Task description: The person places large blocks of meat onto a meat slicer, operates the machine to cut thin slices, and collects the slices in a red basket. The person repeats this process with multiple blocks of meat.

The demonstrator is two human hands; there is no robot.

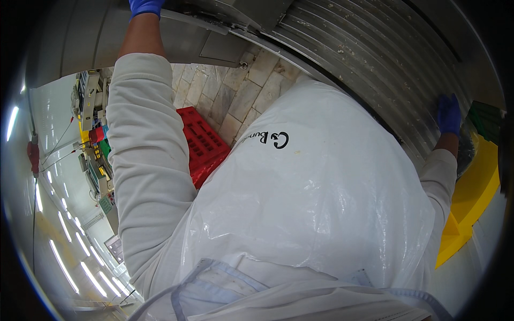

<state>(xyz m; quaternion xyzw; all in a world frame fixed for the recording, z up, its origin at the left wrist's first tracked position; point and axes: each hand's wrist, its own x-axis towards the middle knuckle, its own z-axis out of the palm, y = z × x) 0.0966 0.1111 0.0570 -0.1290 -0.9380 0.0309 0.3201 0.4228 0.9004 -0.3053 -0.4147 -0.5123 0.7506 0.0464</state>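
Note:
My left hand (145,7), in a blue glove, is stretched far out at the top edge by a grey metal machine (176,37). Its fingers are cut off by the picture's edge, so what they touch is hidden. At the far right my right hand (448,115), also blue-gloved, rests by the end of a ribbed metal surface (369,53). Its fingers look stretched out, and nothing shows in them. Small pale crumbs or scraps dot the ribs. A white plastic apron (316,182) covers my front, close to the metal edge.
On the tiled floor (235,88) a red plastic crate (202,142) stands beside my left arm. Beyond my right forearm are a yellow plastic container (471,198) and a dark green object (486,124). Equipment (93,101) and a hanging red connector (33,156) appear at left.

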